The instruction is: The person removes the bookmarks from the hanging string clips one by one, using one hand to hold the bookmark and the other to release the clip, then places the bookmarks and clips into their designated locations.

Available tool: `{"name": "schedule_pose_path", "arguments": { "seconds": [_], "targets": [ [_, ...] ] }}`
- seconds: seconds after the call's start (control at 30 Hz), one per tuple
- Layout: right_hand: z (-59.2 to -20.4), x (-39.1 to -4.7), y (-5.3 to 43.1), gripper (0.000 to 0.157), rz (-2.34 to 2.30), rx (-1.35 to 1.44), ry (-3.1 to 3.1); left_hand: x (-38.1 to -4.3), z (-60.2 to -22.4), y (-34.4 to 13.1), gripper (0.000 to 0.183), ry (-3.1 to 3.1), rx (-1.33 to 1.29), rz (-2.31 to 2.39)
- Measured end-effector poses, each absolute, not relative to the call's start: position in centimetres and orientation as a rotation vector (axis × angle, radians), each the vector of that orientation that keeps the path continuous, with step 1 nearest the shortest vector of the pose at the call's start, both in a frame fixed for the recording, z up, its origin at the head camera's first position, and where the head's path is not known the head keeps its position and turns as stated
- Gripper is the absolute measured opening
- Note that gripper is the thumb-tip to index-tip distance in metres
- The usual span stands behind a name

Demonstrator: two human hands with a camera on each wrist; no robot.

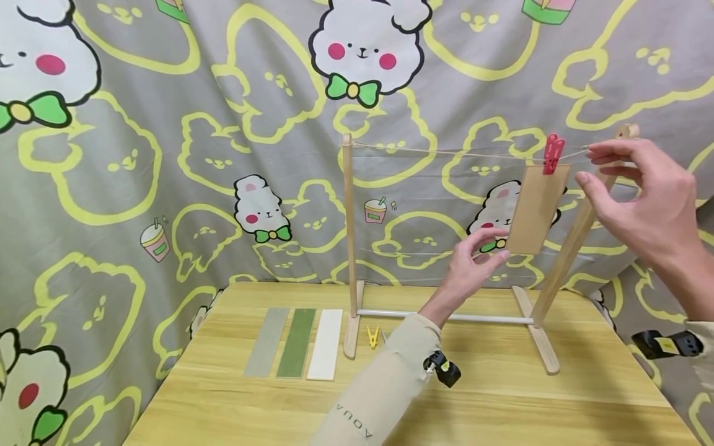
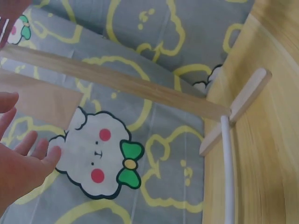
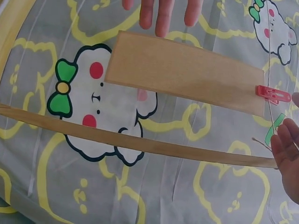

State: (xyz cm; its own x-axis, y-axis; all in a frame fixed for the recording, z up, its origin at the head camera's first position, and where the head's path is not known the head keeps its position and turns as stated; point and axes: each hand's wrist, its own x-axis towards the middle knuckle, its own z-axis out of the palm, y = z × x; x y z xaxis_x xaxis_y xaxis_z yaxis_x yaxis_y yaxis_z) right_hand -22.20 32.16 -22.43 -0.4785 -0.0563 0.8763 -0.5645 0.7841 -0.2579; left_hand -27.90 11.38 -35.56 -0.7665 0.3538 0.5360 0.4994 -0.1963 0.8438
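A tan rectangular card hangs from a string, held at its top edge by a red clothespin. Just left of the card's lower part is my left hand, its fingers loosely spread and gripping nothing. My right hand hovers to the right of the clothespin by the stand's right post, fingers relaxed and nothing in them. Seen from the right wrist, the whole card is in view, with the clothespin gripping its end and left fingers close to its edge.
A wooden stand with a left post, right post and white crossbar stands on the wood-grain table. Grey, green and white strips lie left, near a yellow clothespin. Behind hangs a patterned curtain.
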Motion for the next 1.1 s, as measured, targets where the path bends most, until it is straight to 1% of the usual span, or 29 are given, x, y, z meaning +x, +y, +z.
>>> {"name": "schedule_pose_path", "arguments": {
  "seconds": [0.23,0.47,0.7,0.87,1.1],
  "targets": [
    [-21.7,-22.4,32.1,0.044,0.633,0.433,-2.02,-28.0,-35.5,12.9,0.033,-1.85,-1.045,-2.169],
    [-21.3,-23.0,31.9,0.041,0.639,0.461,-2.017,-28.2,-36.0,13.5,0.032,-1.856,-0.988,-2.192],
    [-20.8,-23.4,31.4,0.044,0.598,0.46,-2.088,-28.4,-36.3,13.8,0.032,-1.817,-0.981,-2.231],
    [-20.2,-23.4,31.4,0.045,0.555,0.455,-2.125,-28.3,-36.1,13.9,0.032,-1.784,-1.007,-2.2],
    [-19.9,-23.8,31.7,0.042,0.512,0.451,-2.128,-27.9,-35.8,14.0,0.036,-1.732,-1.08,-2.164]
  ]
}}
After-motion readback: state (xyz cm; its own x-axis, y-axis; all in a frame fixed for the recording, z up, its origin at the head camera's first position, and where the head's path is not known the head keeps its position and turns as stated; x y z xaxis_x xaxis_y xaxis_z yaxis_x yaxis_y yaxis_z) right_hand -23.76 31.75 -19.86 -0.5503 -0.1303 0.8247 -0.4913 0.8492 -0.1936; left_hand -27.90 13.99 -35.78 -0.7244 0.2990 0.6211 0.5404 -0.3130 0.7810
